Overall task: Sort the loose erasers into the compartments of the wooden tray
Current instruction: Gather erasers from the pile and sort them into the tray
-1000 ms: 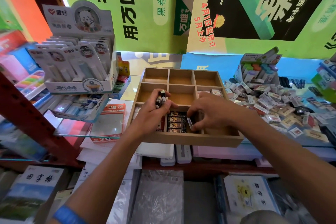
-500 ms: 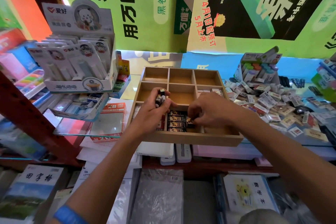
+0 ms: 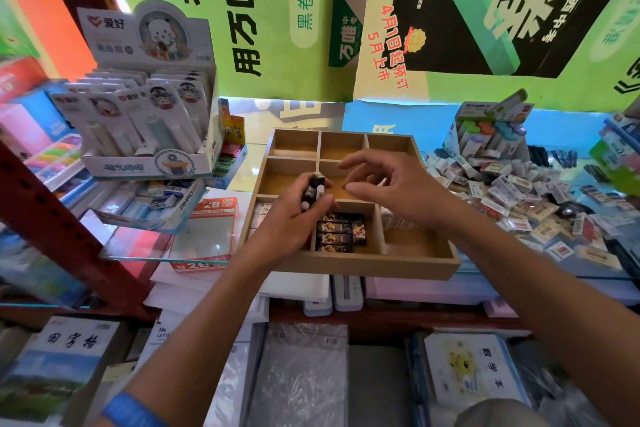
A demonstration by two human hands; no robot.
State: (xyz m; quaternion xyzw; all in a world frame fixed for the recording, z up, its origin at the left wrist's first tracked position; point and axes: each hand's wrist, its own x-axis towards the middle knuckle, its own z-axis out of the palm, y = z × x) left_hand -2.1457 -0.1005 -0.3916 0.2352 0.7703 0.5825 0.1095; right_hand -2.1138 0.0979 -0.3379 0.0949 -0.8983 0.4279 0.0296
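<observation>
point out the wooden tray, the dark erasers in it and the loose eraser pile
wooden compartment tray (image 3: 374, 267): head view, front wall
dark patterned erasers (image 3: 337, 236): head view, middle of row
loose eraser pile (image 3: 519, 198): head view, centre of heap

- One head-worn wide-angle view, looking forward and down from close above the wooden tray (image 3: 349, 265).
- Posters (image 3: 485, 10) on the wall ahead fill its upper part.

Matt wood, glossy wrappers

The wooden tray (image 3: 349, 263) is plain, unvarnished board, smooth and matt. The dark erasers (image 3: 341, 231) in it wear shiny printed sleeves; the loose erasers (image 3: 519, 198) have paper bands. The bench (image 3: 588, 270) top looks like reflective glass. The display box (image 3: 145, 163) is printed card.
</observation>
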